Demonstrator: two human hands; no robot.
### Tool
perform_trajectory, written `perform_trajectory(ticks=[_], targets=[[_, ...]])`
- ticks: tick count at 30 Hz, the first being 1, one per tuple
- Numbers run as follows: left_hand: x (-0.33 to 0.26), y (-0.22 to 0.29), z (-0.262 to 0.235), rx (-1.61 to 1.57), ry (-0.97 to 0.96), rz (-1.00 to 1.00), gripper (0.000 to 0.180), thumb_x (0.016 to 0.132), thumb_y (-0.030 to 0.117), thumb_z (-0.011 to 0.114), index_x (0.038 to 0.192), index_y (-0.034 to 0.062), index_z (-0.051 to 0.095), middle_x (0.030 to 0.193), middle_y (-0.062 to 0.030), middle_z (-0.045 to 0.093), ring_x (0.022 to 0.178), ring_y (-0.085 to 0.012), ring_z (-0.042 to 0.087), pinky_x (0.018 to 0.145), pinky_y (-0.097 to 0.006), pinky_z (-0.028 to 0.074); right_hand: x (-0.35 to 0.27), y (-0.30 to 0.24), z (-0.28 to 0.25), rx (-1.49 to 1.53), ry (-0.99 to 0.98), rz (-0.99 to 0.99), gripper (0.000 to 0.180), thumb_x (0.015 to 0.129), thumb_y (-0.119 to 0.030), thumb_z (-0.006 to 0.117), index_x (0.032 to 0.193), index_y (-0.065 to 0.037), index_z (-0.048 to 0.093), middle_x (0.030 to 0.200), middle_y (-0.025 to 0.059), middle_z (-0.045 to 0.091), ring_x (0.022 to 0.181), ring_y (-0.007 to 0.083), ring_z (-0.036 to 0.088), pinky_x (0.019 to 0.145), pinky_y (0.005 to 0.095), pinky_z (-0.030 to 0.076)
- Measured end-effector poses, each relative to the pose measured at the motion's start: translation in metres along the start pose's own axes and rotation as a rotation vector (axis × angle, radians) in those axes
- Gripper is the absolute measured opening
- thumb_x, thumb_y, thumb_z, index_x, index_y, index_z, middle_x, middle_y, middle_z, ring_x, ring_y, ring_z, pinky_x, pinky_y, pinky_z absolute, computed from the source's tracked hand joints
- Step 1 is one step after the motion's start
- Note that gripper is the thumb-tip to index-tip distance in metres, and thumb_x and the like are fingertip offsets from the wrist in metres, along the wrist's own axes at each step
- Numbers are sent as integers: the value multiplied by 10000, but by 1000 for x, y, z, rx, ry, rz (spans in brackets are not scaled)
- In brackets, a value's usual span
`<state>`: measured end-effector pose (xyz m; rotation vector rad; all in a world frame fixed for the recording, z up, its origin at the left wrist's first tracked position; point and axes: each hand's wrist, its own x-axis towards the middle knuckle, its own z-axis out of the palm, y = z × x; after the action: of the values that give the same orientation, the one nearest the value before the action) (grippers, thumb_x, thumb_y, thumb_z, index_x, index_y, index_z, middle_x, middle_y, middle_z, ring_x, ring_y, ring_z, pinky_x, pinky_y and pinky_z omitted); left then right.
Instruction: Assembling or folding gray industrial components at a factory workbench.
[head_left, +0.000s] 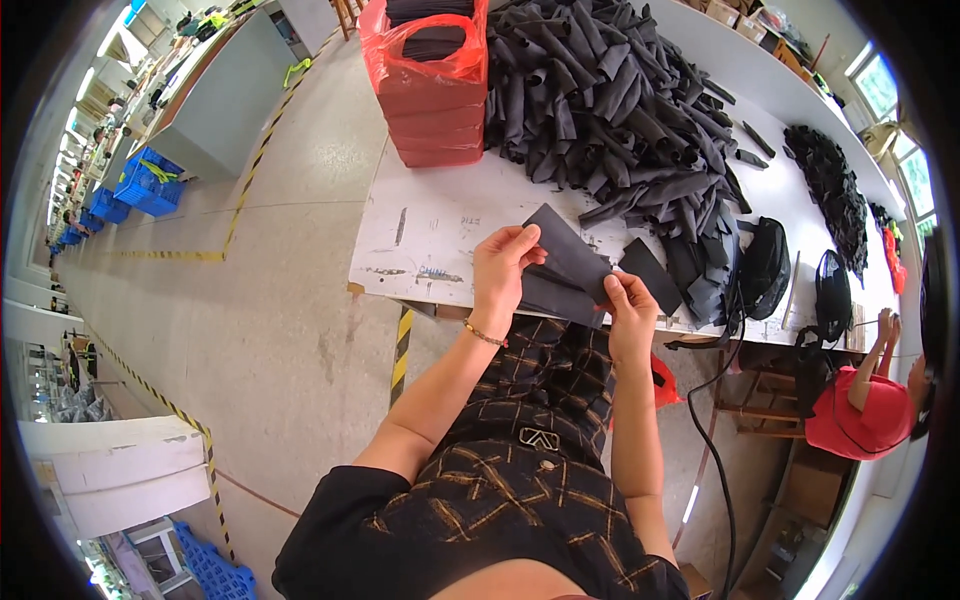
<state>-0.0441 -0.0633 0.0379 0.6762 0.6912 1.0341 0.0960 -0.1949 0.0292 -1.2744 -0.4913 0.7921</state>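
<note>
My left hand (502, 270) and my right hand (630, 305) both grip a flat piece of dark grey fabric (562, 262), held just above the near edge of the white table (430, 225). The left hand pinches its upper left side, the right hand holds its lower right corner. A second flat dark piece (650, 275) lies on the table just right of my right hand. Behind it rises a big heap of rolled black fabric pieces (610, 100).
A red plastic bag (428, 85) stuffed with dark fabric stands at the table's far left. Black bags (765, 265) lie to the right, near a person in a red top (865, 410). Blue crates (148, 182) and yellow-black floor tape (245, 185) sit to the left.
</note>
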Motion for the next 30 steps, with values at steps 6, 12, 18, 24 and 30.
perform_trajectory(ticks=[6, 12, 18, 24, 30], targets=[[-5, -2, -1, -111, -97, -54, 180, 875, 162, 697, 908, -9, 652, 772, -47, 633, 668, -152, 615, 619, -274, 509, 2, -2, -5, 30, 9, 14, 150, 900, -121, 658, 969, 12, 650, 797, 9, 625, 692, 73, 559, 567, 238, 485], [4, 8, 0, 116, -192, -136, 250, 924, 160, 623, 1091, -26, 622, 976, -111, 678, 860, -193, 666, 766, -325, 569, 6, -8, -11, -244, -80, -54, 120, 911, -72, 622, 965, 28, 657, 785, 15, 614, 642, 76, 543, 573, 226, 465], [5, -3, -1, -84, -174, -188, 270, 917, 121, 624, 1139, -30, 598, 1038, -187, 665, 950, -243, 661, 818, -365, 570, 3, -15, -7, -78, -73, 43, 286, 971, -195, 549, 1129, 37, 602, 839, 60, 634, 676, 157, 628, 606, 281, 531], [6, 1, -3, -86, -139, -122, 289, 919, 120, 621, 1160, -36, 581, 1045, -191, 663, 969, -242, 655, 835, -365, 565, -4, -18, -6, 120, -46, 161, 426, 1000, -315, 485, 1227, 45, 521, 874, 96, 636, 736, 227, 679, 647, 315, 558], [6, -2, 1, -90, -127, -155, 284, 894, 111, 652, 1139, -26, 609, 1006, -139, 674, 905, -189, 657, 754, -284, 550, 5, -9, 5, -232, -3, -69, 128, 877, -21, 651, 979, 29, 590, 759, 21, 603, 636, 81, 557, 574, 221, 449]])
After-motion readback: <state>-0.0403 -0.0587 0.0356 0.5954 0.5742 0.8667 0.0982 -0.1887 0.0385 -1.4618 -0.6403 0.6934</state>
